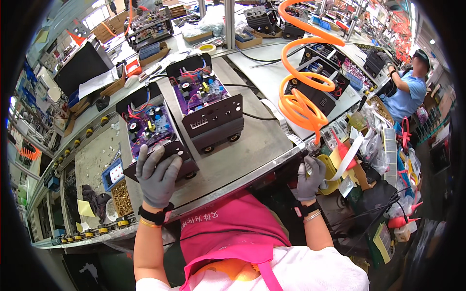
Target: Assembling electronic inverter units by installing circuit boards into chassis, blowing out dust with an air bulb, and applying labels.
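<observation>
My left hand [158, 175], in a grey glove, rests flat on the front panel of an open black electronic unit [151, 133] with a purple circuit board inside. A second open black unit [208, 107] stands right beside it on the metal workbench [252, 145]. My right hand [310, 177], also gloved, is closed around a pneumatic tool [307, 156] at the bench's right edge. An orange coiled air hose [303, 94] runs up from the tool.
A tray of brass screws [121, 196] and a small blue bin [112, 173] sit left of my left hand. More black units [315, 82] line the far bench. Another person in blue [407, 89] works at the right. Cluttered bins and bags [383, 160] crowd the right side.
</observation>
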